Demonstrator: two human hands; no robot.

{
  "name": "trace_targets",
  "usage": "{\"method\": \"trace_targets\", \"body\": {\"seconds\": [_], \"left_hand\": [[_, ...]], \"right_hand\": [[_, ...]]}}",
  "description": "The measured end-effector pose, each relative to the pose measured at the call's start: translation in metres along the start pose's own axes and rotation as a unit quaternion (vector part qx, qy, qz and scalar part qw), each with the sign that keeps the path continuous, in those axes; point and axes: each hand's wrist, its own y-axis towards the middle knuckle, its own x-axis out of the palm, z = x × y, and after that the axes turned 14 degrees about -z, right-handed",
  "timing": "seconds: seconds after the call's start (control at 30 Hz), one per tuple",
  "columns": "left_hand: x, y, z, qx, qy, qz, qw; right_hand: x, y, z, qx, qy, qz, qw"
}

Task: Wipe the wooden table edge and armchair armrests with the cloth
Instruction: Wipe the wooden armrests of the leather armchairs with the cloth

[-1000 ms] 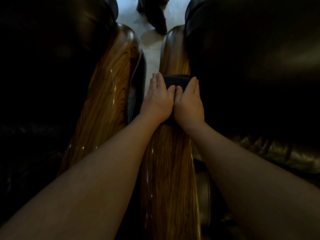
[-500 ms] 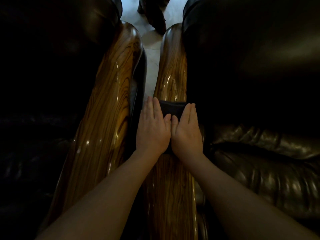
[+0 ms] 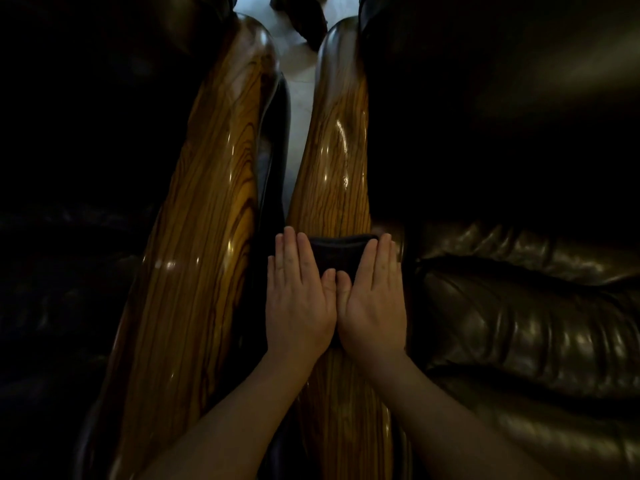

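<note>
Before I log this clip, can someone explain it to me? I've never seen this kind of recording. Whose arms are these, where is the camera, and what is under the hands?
There is no machine here. A person wears one wide-angle camera on the head, looking forward and down, so the two bare arms entering from the bottom are the wearer's own.

The left hand and right hand lie flat, side by side, thumbs touching, pressing a dark cloth onto a glossy wooden armrest. The cloth drapes across the armrest and shows mostly ahead of the fingers.

A second wooden armrest runs alongside on the left, belonging to a neighbouring chair. Dark leather cushions fill the right side; the left side is too dark to make out. A strip of pale floor shows between the two armrests. No table is in view.
</note>
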Motion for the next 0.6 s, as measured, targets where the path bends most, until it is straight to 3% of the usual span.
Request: {"method": "trace_targets", "body": {"seconds": [0.37,0.47,0.6], "left_hand": [[-0.006,-0.005,0.003,0.008,-0.023,-0.015,1.0],[-0.017,-0.012,0.003,-0.001,-0.152,-0.021,0.988],[-0.031,-0.018,0.0,-0.15,-0.327,0.019,0.933]], "right_hand": [[0.0,-0.004,0.002,-0.011,0.03,-0.006,0.999],[-0.008,-0.01,0.003,-0.026,0.063,-0.013,0.998],[-0.021,-0.013,0.013,0.029,0.175,0.011,0.984]]}}
